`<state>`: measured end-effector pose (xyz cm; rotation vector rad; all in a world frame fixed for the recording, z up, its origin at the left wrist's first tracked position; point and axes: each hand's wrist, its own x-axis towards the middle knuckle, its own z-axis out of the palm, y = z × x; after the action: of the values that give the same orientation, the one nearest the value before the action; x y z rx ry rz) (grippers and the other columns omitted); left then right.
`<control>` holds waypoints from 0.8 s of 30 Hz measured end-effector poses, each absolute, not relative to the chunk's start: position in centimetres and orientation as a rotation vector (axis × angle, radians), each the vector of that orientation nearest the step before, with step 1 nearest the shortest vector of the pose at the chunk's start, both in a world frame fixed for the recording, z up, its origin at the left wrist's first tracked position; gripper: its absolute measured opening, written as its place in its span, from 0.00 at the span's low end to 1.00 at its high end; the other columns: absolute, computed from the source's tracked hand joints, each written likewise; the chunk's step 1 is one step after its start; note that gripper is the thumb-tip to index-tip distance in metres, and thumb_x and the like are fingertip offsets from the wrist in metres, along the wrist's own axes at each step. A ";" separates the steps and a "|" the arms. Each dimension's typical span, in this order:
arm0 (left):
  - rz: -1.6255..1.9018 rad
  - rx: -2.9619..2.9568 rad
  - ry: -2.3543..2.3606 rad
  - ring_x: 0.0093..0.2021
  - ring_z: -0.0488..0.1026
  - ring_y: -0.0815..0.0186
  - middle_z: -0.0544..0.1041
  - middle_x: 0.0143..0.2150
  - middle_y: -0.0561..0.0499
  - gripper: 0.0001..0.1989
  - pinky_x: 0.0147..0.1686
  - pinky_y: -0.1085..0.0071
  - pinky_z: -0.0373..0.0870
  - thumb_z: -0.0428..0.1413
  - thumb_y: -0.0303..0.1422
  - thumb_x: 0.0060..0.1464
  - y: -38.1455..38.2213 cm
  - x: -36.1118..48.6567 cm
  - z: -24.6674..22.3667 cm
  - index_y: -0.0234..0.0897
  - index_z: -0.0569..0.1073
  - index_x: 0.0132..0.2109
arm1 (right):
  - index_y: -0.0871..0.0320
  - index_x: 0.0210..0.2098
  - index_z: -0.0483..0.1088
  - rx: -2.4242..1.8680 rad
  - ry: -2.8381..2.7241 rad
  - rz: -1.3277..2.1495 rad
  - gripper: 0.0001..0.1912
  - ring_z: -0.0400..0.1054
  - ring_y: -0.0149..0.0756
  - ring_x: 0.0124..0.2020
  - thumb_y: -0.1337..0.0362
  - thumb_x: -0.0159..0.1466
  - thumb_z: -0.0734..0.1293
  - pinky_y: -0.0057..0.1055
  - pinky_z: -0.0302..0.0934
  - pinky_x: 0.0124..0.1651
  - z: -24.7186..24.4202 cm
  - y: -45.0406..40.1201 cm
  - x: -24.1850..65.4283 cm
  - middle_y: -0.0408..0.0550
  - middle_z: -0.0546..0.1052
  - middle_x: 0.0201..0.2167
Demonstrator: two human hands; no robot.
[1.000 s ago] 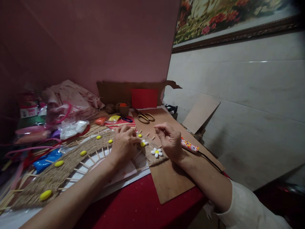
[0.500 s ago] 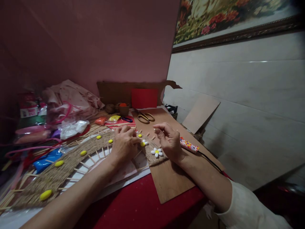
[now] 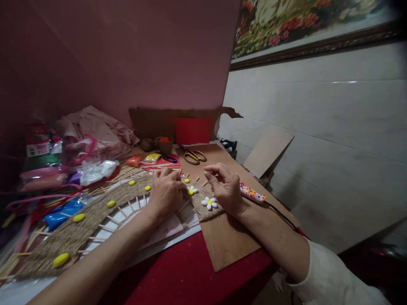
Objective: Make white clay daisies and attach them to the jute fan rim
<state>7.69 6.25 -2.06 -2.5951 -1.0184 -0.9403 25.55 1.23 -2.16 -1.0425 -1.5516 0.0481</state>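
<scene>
A curved band of woven twine (image 3: 95,212) with thin sticks poking out of its edges lies across the table, dotted with yellow ovals. Near its right end sits a white flower with a yellow centre (image 3: 209,203), and just above it a partly petalled flower (image 3: 191,191). My left hand (image 3: 167,189) rests on the band with curled fingers beside the partial flower; what its fingertips press is hidden. Above the right end, my right hand (image 3: 225,186) has thumb and forefinger closed together, and anything between them is too small to name.
Gold-handled scissors (image 3: 194,157) lie on a brown board (image 3: 230,237). A flower-patterned tool with a black cord (image 3: 252,193) is right of my right hand. Clay packets (image 3: 65,212), bundled sticks and a pink cloth (image 3: 95,133) crowd the left. Red cloth (image 3: 178,271) covers the near side.
The small pale bit at my right fingertips no longer shows, and its thumb and forefinger have closed slightly. My left hand has shifted very little.
</scene>
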 end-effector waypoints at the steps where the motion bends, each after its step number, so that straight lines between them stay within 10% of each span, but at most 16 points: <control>1: -0.944 -2.608 -1.007 0.39 0.65 0.57 0.77 0.29 0.49 0.13 0.40 0.56 0.52 0.55 0.23 0.46 6.2 7.7 -2.0 0.47 0.80 0.25 | 0.58 0.37 0.70 -1.039 -1.552 0.055 0.04 0.67 0.28 0.26 0.66 0.63 0.63 0.25 0.60 0.25 -2.2 1.2 25.5 0.46 0.72 0.32; 24: -1.152 -2.513 -1.011 0.42 0.68 0.55 0.79 0.35 0.47 0.14 0.41 0.57 0.58 0.52 0.22 0.49 6.5 7.6 -2.0 0.39 0.78 0.38 | 0.57 0.33 0.72 -1.000 -1.623 0.142 0.04 0.68 0.30 0.28 0.64 0.62 0.66 0.26 0.62 0.28 -2.6 1.6 25.6 0.45 0.74 0.29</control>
<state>7.58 6.49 -2.05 -2.5128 -1.0106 -1.1523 25.56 1.65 -2.64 -0.9999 -1.6234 0.1424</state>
